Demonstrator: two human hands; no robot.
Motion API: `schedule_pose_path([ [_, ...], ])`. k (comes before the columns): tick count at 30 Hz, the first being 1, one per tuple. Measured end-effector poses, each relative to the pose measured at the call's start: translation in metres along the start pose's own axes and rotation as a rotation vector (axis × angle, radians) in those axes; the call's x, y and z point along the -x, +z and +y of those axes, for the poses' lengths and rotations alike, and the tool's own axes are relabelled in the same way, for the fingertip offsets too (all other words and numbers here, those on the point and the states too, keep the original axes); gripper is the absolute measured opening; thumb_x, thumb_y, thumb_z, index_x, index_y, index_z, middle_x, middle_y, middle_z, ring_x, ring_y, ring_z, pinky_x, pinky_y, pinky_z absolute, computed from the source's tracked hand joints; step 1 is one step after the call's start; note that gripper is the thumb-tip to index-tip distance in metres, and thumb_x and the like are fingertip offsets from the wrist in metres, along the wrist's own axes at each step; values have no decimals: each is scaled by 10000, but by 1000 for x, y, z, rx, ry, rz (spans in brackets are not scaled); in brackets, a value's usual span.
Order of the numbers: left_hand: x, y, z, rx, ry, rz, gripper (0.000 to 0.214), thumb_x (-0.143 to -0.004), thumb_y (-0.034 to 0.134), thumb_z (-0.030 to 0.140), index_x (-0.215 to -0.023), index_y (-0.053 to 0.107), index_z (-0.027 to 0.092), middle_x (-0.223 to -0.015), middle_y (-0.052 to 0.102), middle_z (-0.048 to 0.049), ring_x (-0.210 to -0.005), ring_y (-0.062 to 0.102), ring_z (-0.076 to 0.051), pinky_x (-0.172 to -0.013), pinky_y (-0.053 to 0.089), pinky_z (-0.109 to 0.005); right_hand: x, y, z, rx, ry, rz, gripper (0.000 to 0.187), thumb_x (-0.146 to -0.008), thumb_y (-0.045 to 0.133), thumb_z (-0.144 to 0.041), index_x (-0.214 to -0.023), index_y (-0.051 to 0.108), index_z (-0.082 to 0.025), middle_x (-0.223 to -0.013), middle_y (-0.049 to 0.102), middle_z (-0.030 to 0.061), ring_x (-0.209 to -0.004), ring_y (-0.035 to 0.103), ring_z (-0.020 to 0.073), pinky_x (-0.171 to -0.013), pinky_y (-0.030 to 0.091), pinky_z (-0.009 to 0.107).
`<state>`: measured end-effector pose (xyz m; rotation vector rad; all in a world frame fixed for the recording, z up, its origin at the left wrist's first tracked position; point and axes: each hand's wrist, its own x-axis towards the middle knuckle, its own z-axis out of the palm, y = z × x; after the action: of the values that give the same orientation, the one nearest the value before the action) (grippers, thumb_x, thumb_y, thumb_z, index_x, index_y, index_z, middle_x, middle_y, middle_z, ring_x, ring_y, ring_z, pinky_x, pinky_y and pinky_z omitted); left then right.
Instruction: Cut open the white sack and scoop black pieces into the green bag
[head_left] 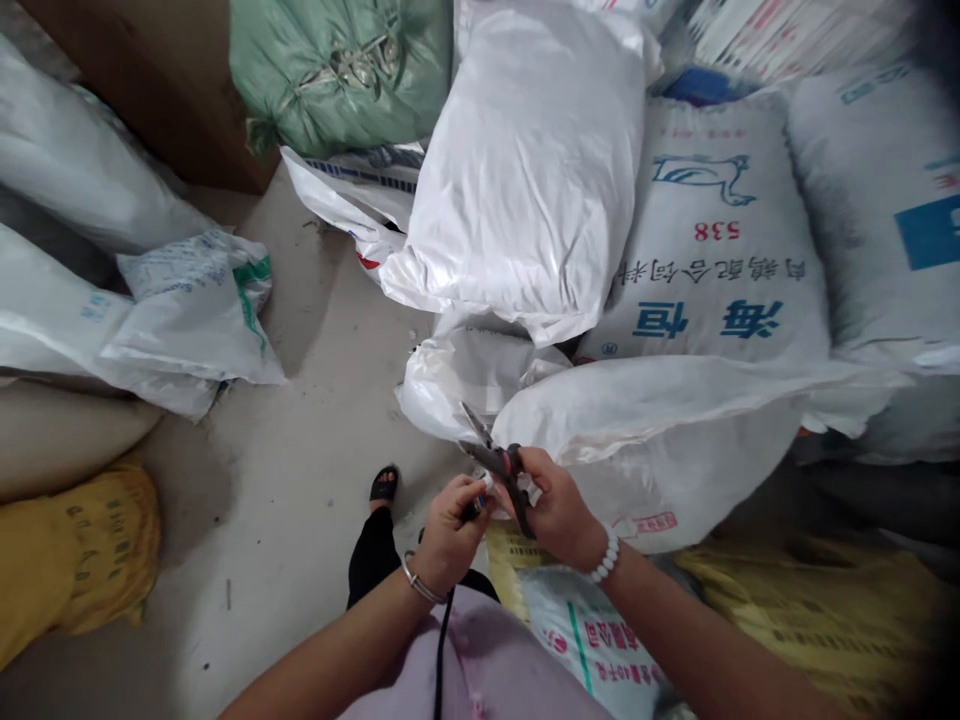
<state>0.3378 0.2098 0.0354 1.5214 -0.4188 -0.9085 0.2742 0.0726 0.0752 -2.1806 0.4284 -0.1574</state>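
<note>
My right hand (555, 505) is closed round the handles of a pair of dark scissors (491, 462), whose blades point up and left toward a white woven sack (675, 440). My left hand (448, 530) is pinched shut on a small dark and white object (480, 497) right beside the scissor blades; a black cord (444, 640) runs down from it. I cannot make out what that object is. A metal bangle sits on my left wrist and a white bead bracelet on my right.
Filled white sacks (532, 170) are piled ahead and to the right, one printed with blue characters (712, 250). A green sack (337, 70) lies at the back. Yellow sacks (75, 550) lie at left and lower right. Bare concrete floor (300, 480) shows at centre left, with my sandalled foot (384, 485).
</note>
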Motion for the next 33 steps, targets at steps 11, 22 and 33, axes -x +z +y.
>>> schedule_pose_path([
  [11,-10,3,5,-145,63,-54,116,-790,478,210,-813,589,182,-838,581,-28,-746,520,-145,-742,434,-263,-25,-13,-15,322,-329,-179,227,-498,414,-57,-673,359,-190,-647,454,13,-654,420,170,-786,354,374],
  [22,-4,-1,-2,-62,29,-16,197,-824,476,271,-842,617,134,-758,520,-44,-660,466,-115,-618,388,-225,-29,-44,24,44,64,-15,37,-764,496,-201,-792,490,-179,-719,541,18,-654,490,148,-613,399,267],
  [33,-10,1,14,-75,-87,-27,147,-759,530,278,-771,636,177,-803,599,-47,-745,520,-175,-749,415,-289,-29,-19,2,300,-290,-271,97,-652,456,-90,-661,404,-172,-641,469,15,-633,421,153,-754,375,342],
])
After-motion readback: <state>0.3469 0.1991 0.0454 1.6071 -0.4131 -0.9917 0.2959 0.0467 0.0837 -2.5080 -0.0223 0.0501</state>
